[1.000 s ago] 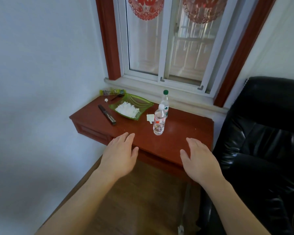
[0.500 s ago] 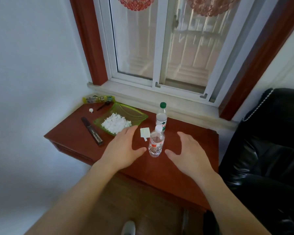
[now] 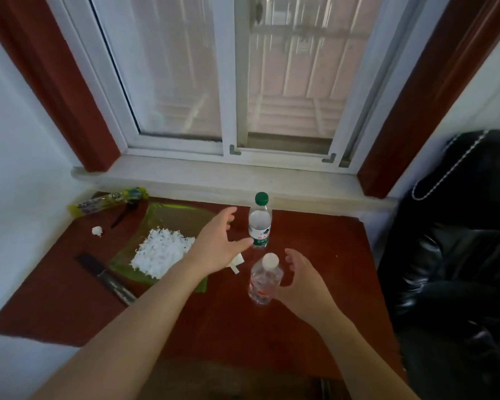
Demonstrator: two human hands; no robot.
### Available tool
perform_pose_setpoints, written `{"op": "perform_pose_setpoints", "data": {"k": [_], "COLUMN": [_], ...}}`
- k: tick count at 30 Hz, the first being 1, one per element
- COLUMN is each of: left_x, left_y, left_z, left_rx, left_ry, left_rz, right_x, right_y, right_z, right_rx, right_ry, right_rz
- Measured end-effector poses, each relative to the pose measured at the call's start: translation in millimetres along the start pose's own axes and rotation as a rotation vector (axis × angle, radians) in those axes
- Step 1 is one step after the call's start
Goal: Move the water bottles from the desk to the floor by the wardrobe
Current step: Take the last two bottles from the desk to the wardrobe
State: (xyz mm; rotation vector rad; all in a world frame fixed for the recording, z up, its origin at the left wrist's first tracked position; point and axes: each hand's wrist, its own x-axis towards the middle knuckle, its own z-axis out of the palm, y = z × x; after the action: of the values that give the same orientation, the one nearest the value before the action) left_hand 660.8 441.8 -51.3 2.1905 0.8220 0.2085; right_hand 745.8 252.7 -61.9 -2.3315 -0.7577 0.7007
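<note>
My left hand (image 3: 218, 245) is spread wide, fingertips just beside the green-cap bottle (image 3: 260, 223), not gripping. My right hand (image 3: 300, 280) is cupped open around the white-cap bottle (image 3: 263, 280); contact looks likely, but I can't confirm. Both bottles stand upright on the desk (image 3: 315, 249).

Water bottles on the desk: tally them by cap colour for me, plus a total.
Green-capped bottle: 1
White-capped bottle: 1
Total: 2, both upright on the desk, neither gripped yet.
</note>
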Motion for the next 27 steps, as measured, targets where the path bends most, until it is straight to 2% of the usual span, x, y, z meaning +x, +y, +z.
{"op": "perform_pose_setpoints", "data": {"k": [6, 11, 19, 27], "left_x": [61, 96, 122, 121], "left_y": [-9, -15, -19, -15], "left_z": [22, 43, 66, 56], "left_rx": [0.019, -0.087, -0.135, -0.173], "left_ry": [-0.101, -0.152, -0.113, -0.100], "left_rz": [0.014, 0.035, 0.070, 0.134], "right_x": [24, 34, 37, 39], "right_y": [9, 13, 14, 6], "right_z": [20, 30, 25, 11], "right_rx": [0.059, 0.124, 0.234, 0.260], "right_ry": [0.016, -0.016, 0.013, 0.070], "right_rz": [0.041, 0.033, -0.015, -0.042]}}
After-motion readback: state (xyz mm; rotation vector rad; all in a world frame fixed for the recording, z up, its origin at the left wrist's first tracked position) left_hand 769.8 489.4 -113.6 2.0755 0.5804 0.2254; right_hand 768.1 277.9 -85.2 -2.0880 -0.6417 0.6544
